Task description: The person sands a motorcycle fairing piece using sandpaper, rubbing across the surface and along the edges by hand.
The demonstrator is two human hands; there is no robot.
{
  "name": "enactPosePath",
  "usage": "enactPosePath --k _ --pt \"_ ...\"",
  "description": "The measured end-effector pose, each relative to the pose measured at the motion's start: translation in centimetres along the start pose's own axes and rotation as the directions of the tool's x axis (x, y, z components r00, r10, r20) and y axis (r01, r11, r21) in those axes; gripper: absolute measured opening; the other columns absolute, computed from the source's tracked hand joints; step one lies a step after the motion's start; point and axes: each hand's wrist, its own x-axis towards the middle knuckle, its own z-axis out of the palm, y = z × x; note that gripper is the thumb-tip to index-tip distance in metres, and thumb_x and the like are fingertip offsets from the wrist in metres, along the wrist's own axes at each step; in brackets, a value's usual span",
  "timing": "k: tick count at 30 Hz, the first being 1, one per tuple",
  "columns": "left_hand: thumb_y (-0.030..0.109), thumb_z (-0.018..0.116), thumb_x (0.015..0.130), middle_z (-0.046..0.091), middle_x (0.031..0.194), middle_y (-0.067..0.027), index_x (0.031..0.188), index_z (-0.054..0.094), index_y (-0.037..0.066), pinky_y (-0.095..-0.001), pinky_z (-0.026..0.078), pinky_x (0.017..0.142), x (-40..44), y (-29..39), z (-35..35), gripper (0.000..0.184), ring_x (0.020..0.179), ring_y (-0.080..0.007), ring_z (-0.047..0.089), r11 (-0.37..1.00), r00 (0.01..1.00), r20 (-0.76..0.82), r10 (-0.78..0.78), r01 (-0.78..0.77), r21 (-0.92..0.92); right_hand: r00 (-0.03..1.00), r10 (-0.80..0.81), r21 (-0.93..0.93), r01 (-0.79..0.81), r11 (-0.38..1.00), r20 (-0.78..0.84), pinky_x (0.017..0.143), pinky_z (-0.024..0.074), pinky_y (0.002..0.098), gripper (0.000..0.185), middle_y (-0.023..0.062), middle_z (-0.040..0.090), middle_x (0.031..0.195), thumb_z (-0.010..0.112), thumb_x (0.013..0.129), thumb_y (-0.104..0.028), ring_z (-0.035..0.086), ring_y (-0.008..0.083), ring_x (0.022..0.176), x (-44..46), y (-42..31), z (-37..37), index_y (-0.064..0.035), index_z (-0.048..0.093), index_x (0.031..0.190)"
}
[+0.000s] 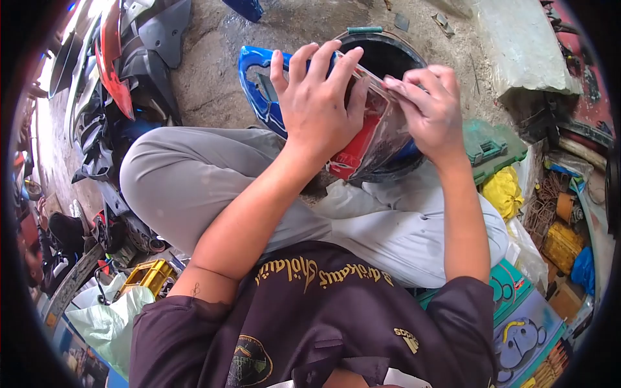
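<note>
At the far left, dark fairings (145,71) lie on the floor. The left forearm passes over the folded left leg (194,171), slanting up and to the right. The left hand (323,110) is back-up, with its fingers extended forward and slightly apart from one another. The thumb points forward, separate from the fingers. The hand is clamped on the panel (356,152), which is positioned in front of the lap, above the bucket (391,55).

The blue end of the panel points forward and left; the red section extends back toward the lap. The long axis cannot be fixed, as the hands cover part of the body. The upper edge slopes from beside the left index finger down to the right. The blue end sits left of the left fingers; the red section lies below the thumb, between the two hands.

The right forearm is nearly straight forward. The right hand (435,110) is bent inward, thumb and fingertips drawn together in a pinch at the panel's right corner. What lies between these tips cannot be made out. Farther right is a yellow bag (503,192).
</note>
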Motion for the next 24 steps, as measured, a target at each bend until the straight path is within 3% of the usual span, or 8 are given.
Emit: enactPosePath --k 9,13,17,21,24 --pt "0.033 0.078 0.097 0.072 0.143 -0.0028 0.136 0.078 0.024 -0.0611 0.021 0.129 -0.1 0.0 -0.1 0.04 0.14 -0.0325 0.058 1.0 1.0 0.015 -0.013 0.014 -0.018 1.0 -0.012 0.01 0.012 1.0 0.016 0.089 0.0472 0.0403 0.022 -0.0021 0.072 0.101 0.087 0.088 -0.016 0.063 0.0252 0.104 0.0 -1.6 -0.4 -0.0199 0.088 0.109" --pt "0.032 0.078 0.097 0.072 0.143 -0.0022 0.135 0.079 0.024 -0.0611 0.021 0.129 0.2 -0.1 -0.1 0.039 0.139 -0.0322 0.058 1.0 1.0 -0.009 -0.018 0.018 -0.017 0.996 0.085 0.082 -0.085 0.993 0.002 0.088 0.0474 0.041 0.02 -0.0004 0.073 0.098 0.086 0.089 -0.013 0.064 0.0261 0.1 -2.0 1.0 -0.3 -0.0167 0.087 0.108" --pt "0.033 0.077 0.098 0.072 0.143 -0.0019 0.135 0.079 0.025 -0.0609 0.021 0.129 0.1 0.1 0.1 0.039 0.14 -0.0317 0.058 1.0 0.999 0.023 -0.028 0.028 0.007 1.0 -0.022 0.028 0.022 0.999 0.0 0.085 0.0486 0.0423 0.018 -0.0004 0.073 0.098 0.085 0.09 -0.012 0.064 0.0256 0.099 0.3 -2.0 0.0 -0.0127 0.086 0.107" --pt "0.033 0.077 0.097 0.073 0.142 -0.002 0.135 0.079 0.024 -0.0608 0.021 0.129 0.1 -0.1 -0.1 0.039 0.139 -0.0315 0.058 1.0 1.0 -0.004 -0.007 0.007 -0.018 0.992 0.127 0.085 -0.127 0.988 0.005 0.086 0.0483 0.0418 0.019 -0.0006 0.073 0.1 0.084 0.09 -0.012 0.065 0.0255 0.101 -1.3 -0.2 -0.5 -0.0128 0.086 0.109" --pt "0.033 0.077 0.097 0.073 0.142 -0.0022 0.135 0.079 0.024 -0.0607 0.021 0.129 0.2 0.1 0.0 0.039 0.139 -0.0319 0.058 1.0 1.0 0.005 -0.019 0.019 -0.008 0.998 0.046 0.027 -0.047 0.999 0.043 0.088 0.0511 0.0413 0.02 0.0041 0.074 0.101 0.083 0.09 -0.006 0.065 0.0282 0.099 -1.1 -1.9 -1.4 -0.0088 0.085 0.11"
